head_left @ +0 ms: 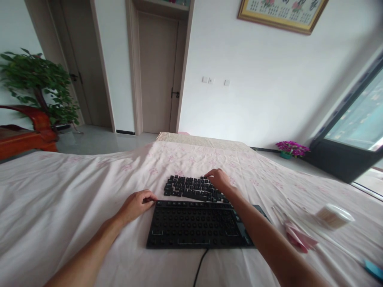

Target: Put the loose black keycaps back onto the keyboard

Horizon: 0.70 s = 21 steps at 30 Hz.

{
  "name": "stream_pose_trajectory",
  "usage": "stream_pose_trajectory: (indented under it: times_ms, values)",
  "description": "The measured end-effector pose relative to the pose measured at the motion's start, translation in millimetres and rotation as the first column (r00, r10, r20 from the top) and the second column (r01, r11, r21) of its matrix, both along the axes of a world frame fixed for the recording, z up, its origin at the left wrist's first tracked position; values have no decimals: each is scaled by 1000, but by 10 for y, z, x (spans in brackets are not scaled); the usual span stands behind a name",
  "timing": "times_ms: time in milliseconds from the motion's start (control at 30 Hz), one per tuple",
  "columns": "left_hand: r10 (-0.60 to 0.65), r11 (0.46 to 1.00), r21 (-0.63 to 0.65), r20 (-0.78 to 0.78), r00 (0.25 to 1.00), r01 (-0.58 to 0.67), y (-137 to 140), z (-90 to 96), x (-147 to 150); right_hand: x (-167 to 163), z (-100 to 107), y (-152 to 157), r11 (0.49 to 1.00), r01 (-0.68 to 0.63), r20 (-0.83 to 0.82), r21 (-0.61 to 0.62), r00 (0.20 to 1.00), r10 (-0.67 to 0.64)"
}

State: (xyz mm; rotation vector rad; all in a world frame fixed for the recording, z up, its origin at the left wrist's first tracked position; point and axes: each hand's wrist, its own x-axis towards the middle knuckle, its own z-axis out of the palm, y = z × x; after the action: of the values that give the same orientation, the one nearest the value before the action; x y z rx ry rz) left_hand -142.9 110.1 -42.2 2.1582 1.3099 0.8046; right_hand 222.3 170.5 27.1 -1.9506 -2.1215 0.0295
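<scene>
A black keyboard [191, 223] lies on the bedsheet, most of its keys stripped of caps, with one row of caps along its far edge. Beyond it, loose black keycaps [188, 186] are laid out in rows. My left hand [138, 205] is closed, thumb and fingers at the keyboard's far left corner. Reaching over the keyboard's right part, my right hand [220, 179] has its fingertips together at a keycap [203, 177] on the far side of the layout. My right forearm hides some keycaps and part of the keyboard.
To the right lie a clear tub of cotton swabs [334, 217], a pink cloth [299, 237], thin sticks and a blue-ended tool [374, 269]. A black cable [201, 265] runs from the keyboard towards me. The patterned sheet [119, 171] is wrinkled.
</scene>
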Motion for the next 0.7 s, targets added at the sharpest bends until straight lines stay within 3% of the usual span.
stream_pose_trajectory:
  times_ms: [333,700]
  values:
    - [10,1000,-16,3,1000,-10,-4,26,10,-213,-141,467,998,-57,202,-32,977,62]
    - [4,1000,-21,-7,1000,-4,1,18,-1,-353,-132,546,993,-115,243,-30,963,119]
